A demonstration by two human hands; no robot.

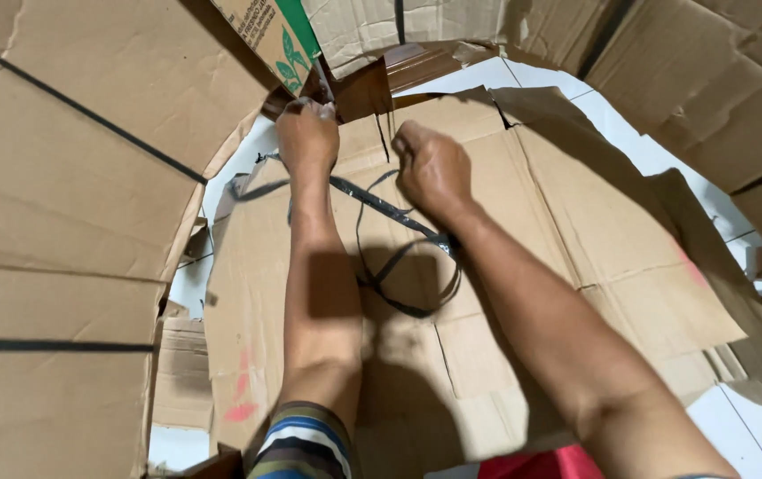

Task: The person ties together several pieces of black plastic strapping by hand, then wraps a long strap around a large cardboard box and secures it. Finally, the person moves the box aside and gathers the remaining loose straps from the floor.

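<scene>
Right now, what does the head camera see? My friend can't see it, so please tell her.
Two bare hands, left hand and right hand, grip a black strap over flattened brown cardboard. More cardboard stacks crowd both sides, on a white tiled floor.

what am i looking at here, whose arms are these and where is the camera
This is one picture, taken by a camera worn on a person's head and looking down, so the two bare arms are that person's own. There is no machine. Flattened brown cardboard sheets lie spread over a white tiled floor, with more cardboard stacked all around. The left hand reaches to the far edge of the sheets and its grip is closed where a black strap begins. The right hand is a closed fist over the same strap, which trails back in a loop between the arms. A box with a green leaf print sits at the top.
</scene>
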